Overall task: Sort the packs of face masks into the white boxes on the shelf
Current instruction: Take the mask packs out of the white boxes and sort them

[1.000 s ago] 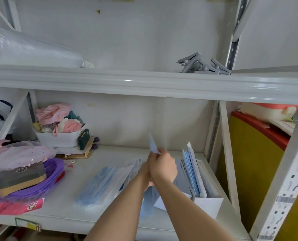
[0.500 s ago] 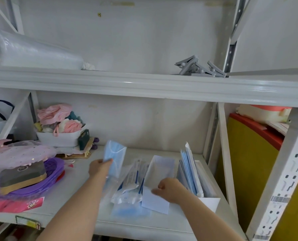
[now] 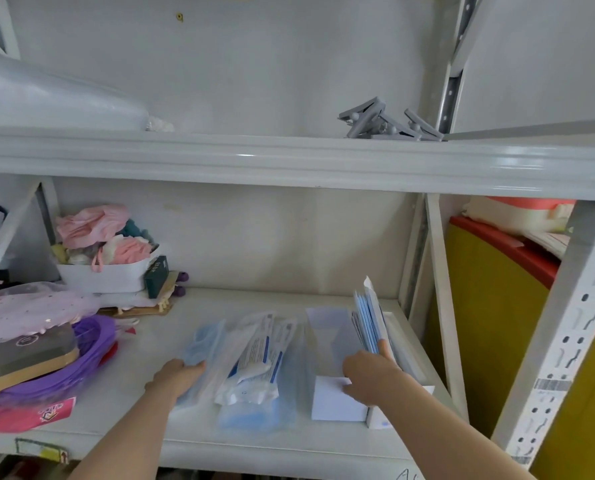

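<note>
Centrally, loose packs of face masks lie flat on the shelf, just left of two white boxes. Left hand rests with fingers curled onto a soft blue mask pack; right hand grips the nearer, empty box's front wall. Slippery clear film suggests pinching one pack by its edge, then sliding it in upright, like the stiff packs standing beside it.

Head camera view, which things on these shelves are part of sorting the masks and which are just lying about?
Part of the job:
- blue face mask packs in clear plastic
- empty white cardboard box
- white box holding upright blue packs
- left hand
- right hand

Lying about:
- white tub of pink cloth
- purple plastic hoop
- grey plastic clips
</note>
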Demonstrator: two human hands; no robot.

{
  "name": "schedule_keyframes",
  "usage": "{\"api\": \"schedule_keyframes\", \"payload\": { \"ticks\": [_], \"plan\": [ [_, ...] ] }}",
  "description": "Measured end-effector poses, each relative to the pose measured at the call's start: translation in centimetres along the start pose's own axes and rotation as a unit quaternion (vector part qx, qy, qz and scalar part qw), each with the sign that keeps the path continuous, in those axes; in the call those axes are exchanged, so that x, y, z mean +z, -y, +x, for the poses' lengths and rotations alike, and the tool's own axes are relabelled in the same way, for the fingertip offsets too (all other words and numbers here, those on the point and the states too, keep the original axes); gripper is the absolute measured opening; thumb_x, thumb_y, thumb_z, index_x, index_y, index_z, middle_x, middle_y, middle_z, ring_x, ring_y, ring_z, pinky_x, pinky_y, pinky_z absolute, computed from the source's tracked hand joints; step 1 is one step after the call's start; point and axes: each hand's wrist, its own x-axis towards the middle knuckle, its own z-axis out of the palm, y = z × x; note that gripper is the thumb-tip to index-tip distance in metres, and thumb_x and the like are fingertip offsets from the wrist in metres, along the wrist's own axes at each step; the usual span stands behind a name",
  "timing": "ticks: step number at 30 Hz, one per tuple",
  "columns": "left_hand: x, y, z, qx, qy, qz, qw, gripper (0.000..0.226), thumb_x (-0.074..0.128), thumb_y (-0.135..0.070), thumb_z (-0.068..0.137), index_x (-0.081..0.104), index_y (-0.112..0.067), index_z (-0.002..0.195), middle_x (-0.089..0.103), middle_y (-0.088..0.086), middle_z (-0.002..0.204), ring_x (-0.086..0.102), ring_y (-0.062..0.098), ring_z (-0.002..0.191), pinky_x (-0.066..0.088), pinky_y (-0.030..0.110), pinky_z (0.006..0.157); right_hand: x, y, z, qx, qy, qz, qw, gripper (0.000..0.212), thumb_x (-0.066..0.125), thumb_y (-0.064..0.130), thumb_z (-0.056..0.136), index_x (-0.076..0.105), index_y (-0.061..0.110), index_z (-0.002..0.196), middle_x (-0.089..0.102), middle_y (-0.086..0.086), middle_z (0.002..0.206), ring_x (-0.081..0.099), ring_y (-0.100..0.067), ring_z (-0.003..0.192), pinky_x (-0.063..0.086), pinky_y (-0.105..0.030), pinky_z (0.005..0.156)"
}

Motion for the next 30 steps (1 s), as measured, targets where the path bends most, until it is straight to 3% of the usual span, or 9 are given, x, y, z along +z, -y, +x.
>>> {"api": "schedule_keyframes", "payload": {
  "ticks": [3, 8, 13, 19, 25, 27, 30],
  "plan": [
    [0.4, -0.5, -1.6, -0.018, -0.064, 0.06, 0.996, 0.082, 0.049, -0.076, 0.075, 0.051, -0.013, 0.128, 0.054, 0.015, 0.123, 0.05, 0.034, 0.115, 0.039, 0.044, 0.1, 0.0, -0.1, -0.1, 0.002, 0.008, 0.029, 1.0, 0.033, 0.044, 0.041, 0.095, 0.057, 0.019, 0.115, 0.054, 0.003, 0.096, 0.057, -0.021, 0.11, 0.01, -0.049, 0.112],
    [1.6, -0.7, -2.2, -0.024, -0.051, 0.108, 0.993, 0.093, 0.052, -0.084, 0.061, 0.044, -0.026, 0.133, 0.051, 0.012, 0.123, 0.046, 0.032, 0.117, 0.038, 0.043, 0.101, 0.7, 0.2, 0.3, 0.004, -0.014, 0.091, 0.996, 0.037, 0.046, 0.051, 0.092, 0.061, 0.02, 0.107, 0.061, 0.004, 0.096, 0.058, -0.019, 0.105, 0.015, -0.047, 0.11],
    [2.6, -2.3, -3.6, 0.03, 0.0, 0.092, 0.995, 0.093, 0.052, -0.084, 0.062, 0.042, -0.03, 0.137, 0.05, 0.009, 0.133, 0.046, 0.032, 0.122, 0.035, 0.043, 0.103, 1.3, 0.1, 0.3, 0.0, -0.037, 0.122, 0.992, 0.05, 0.043, 0.064, 0.089, 0.062, 0.022, 0.108, 0.067, 0.003, 0.107, 0.058, -0.019, 0.108, 0.012, -0.047, 0.112],
    [4.7, -4.8, -5.9, 0.081, 0.047, 0.005, 0.996, 0.084, 0.058, -0.075, 0.069, 0.045, -0.025, 0.136, 0.053, 0.007, 0.131, 0.05, 0.03, 0.118, 0.038, 0.037, 0.103, 1.7, -0.1, -0.2, 0.006, -0.029, 0.11, 0.993, 0.045, 0.043, 0.057, 0.092, 0.061, 0.02, 0.11, 0.066, 0.002, 0.107, 0.058, -0.019, 0.108, 0.008, -0.047, 0.114],
    [5.3, -5.1, -6.8, 0.066, 0.051, -0.024, 0.996, 0.112, 0.05, -0.088, 0.038, 0.045, -0.029, 0.133, 0.052, 0.006, 0.13, 0.049, 0.03, 0.116, 0.04, 0.041, 0.105, 1.6, 0.2, -0.7, 0.003, -0.036, 0.076, 0.996, 0.049, 0.038, 0.058, 0.094, 0.062, 0.018, 0.109, 0.065, -0.001, 0.108, 0.056, -0.02, 0.11, 0.01, -0.047, 0.114],
    [4.9, -5.0, -6.7, 0.055, 0.041, -0.016, 0.998, 0.113, 0.045, -0.092, 0.039, 0.046, -0.028, 0.132, 0.051, 0.007, 0.13, 0.046, 0.031, 0.118, 0.037, 0.045, 0.106, 1.2, 0.0, -1.1, 0.0, -0.068, 0.089, 0.994, 0.052, 0.035, 0.063, 0.093, 0.062, 0.02, 0.107, 0.063, -0.001, 0.105, 0.055, -0.019, 0.106, 0.015, -0.044, 0.112],
    [3.9, -5.2, -7.5, 0.027, -0.012, 0.013, 0.999, 0.106, 0.04, -0.093, 0.058, 0.041, -0.023, 0.138, 0.044, 0.011, 0.138, 0.038, 0.035, 0.127, 0.029, 0.049, 0.109, 0.6, -0.9, -1.8, 0.031, -0.205, 0.15, 0.967, 0.048, 0.03, 0.055, 0.097, 0.062, 0.02, 0.094, 0.056, 0.002, 0.087, 0.058, -0.016, 0.089, 0.044, -0.03, 0.094]
  ]
}}
